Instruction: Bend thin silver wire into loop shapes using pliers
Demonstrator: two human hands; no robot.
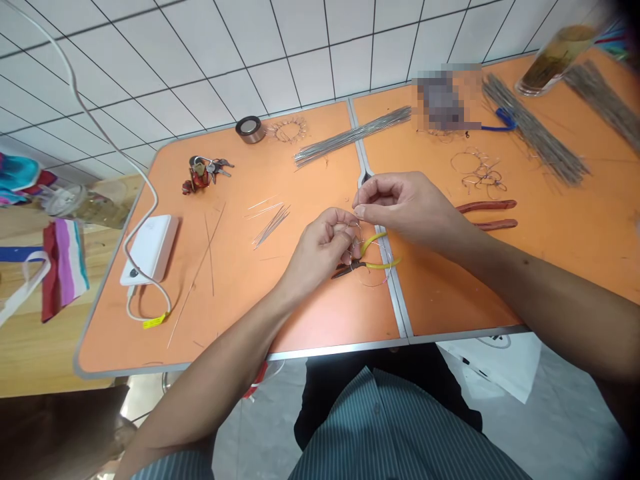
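Note:
Between my hands, over the seam of the orange table, is a thin wire ring with small loops along it. My left hand is closed on the ring, thumb against fingers. My right hand pinches at the ring's upper part near my left fingertips; the exact bit in its grip is too small to make out. Beneath the ring lie yellow-handled pliers, partly covered by my left hand. Red-handled pliers lie beyond my right wrist, their head hidden behind it. Short cut wires rest left of my left hand.
Wire bundles lie toward the tiled wall, with a tape roll and finished-looking wire rings nearby. Keys and a white power bank with its cable are on the left. A glass of tea stands back right.

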